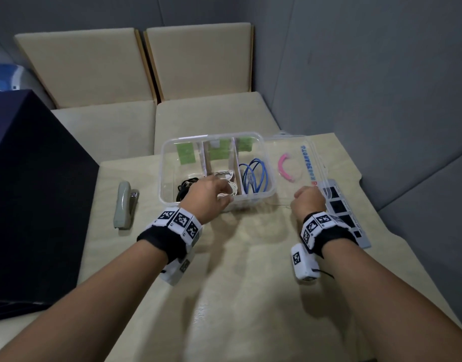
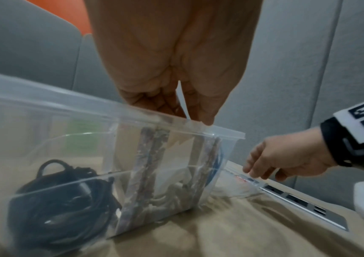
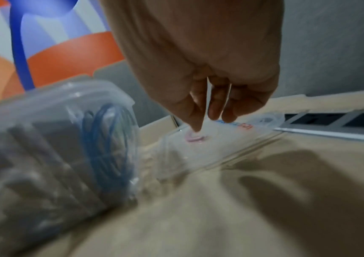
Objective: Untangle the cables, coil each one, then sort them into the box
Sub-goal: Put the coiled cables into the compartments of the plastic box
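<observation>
A clear three-compartment box (image 1: 214, 136) (image 2: 66, 97) (image 3: 44, 107) stands on the table. A black cable (image 1: 185, 188) (image 2: 62, 200) lies coiled in its left compartment. The white cable (image 1: 231, 188) (image 2: 176, 193) is in the middle and the blue cable (image 1: 256, 176) (image 3: 108, 147) on the right. My left hand (image 1: 226, 198) (image 2: 189, 114) grips the box's front rim, thumb outside and fingers curled inside. The clear lid (image 1: 292, 150) (image 3: 220, 144), with a pink handle (image 1: 284, 168) (image 3: 195, 138), lies flat to the right. My right hand (image 1: 307, 195) (image 3: 211, 114) (image 2: 264, 172) hangs over the lid's near edge, fingers down and holding nothing.
A grey stapler (image 1: 125, 205) lies left of the box. A large dark blue box (image 1: 33, 192) stands at the table's left edge. A grey power strip (image 1: 342, 212) (image 2: 297, 200) runs beside the lid on the right. Beige cushions (image 1: 198, 64) stand behind.
</observation>
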### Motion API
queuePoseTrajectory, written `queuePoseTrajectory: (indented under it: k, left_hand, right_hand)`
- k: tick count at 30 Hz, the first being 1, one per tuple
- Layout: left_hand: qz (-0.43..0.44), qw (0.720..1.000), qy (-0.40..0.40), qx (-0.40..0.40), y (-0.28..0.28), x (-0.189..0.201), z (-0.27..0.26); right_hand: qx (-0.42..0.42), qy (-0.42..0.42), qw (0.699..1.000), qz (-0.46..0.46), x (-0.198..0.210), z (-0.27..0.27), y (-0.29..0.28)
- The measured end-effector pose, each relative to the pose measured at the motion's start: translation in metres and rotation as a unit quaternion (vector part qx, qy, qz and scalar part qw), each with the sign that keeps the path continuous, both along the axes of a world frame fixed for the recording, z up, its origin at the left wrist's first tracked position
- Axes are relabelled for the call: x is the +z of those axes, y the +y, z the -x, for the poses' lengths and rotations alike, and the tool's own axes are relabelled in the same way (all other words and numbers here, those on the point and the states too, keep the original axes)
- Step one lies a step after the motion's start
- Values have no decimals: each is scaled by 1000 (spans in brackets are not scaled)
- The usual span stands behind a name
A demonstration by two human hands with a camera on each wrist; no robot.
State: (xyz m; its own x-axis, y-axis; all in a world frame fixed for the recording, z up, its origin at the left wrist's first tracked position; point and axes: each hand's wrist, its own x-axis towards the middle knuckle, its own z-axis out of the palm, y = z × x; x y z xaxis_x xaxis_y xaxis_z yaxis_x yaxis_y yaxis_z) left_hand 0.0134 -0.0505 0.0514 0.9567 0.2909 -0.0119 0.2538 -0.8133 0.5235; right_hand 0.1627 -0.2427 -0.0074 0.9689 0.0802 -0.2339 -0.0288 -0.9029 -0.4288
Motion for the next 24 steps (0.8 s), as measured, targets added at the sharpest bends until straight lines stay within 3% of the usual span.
queuePoseTrajectory:
  k: [5,12,18,24]
  left_hand:
    - [0,999,-16,-44,-11,-3,-16]
    - [48,999,0,-22,-15,-13,-22]
    - [52,998,-11,-21,-14,-16,-21]
    - [56,998,-11,-10,-17,-15,-20]
  right_hand:
    - [187,14,965,183,-20,5,-12]
    - [254,-75,934,239,-39,10,-22]
    - [240,-166,939,181,-29,5,-27]
    - [145,-275,949,60,25,-21,-18]
